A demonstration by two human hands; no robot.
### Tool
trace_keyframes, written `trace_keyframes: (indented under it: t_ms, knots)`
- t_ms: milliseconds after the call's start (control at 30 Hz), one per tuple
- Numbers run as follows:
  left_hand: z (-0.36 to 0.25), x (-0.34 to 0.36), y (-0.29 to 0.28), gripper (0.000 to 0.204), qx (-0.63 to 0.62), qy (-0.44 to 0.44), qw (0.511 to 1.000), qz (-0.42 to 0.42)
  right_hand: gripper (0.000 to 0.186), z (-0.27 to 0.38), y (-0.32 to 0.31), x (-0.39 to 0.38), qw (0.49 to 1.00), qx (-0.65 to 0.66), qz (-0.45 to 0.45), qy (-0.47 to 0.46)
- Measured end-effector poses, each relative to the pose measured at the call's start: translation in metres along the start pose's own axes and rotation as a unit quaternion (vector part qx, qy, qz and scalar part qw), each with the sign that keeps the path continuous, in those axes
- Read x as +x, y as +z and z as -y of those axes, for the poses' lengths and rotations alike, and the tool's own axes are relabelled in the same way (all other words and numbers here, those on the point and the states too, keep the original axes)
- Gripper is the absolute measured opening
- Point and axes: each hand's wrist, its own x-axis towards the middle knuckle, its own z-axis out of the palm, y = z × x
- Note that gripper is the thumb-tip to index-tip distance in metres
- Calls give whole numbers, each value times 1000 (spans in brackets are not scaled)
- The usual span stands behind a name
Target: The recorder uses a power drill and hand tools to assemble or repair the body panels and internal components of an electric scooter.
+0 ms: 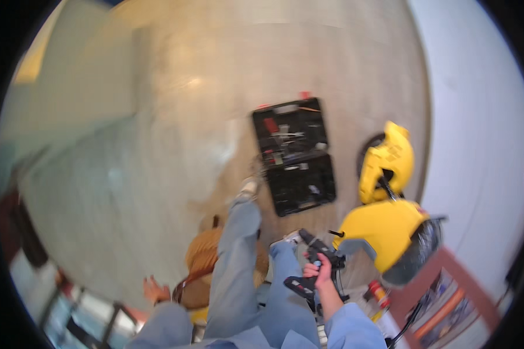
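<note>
My right hand (323,270) is closed around the grip of a black cordless drill (326,251). Its nose points up and to the left, over my right shoe, and the battery end sits below my fingers. My left hand (155,289) is off to the lower left with its fingers spread and nothing in it. Just right of the drill stands a yellow scooter-like vehicle (381,232) with a dark seat end. On the floor ahead of my feet lies an opened black tool case (304,192), with several small tools and a red piece in its far half.
A round brown ribbed seat or bag (204,253) is beside my left leg. A red cylinder (379,295) and a reddish-brown framed panel (448,308) stand at the lower right. A pale wall (477,116) runs along the right. Glass and dark framing (81,314) are at the lower left.
</note>
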Motion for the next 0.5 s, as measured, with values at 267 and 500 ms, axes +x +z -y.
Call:
trace_keyframes:
  t_ms: [267,500]
  knots:
    - [49,13,65,51,-313,-16,895,317,52,13,46,-14,994,-97,-2,59]
    - [119,-131,230,64,-449,146,765,439,48,3,70,-24,973,-195,-99,75]
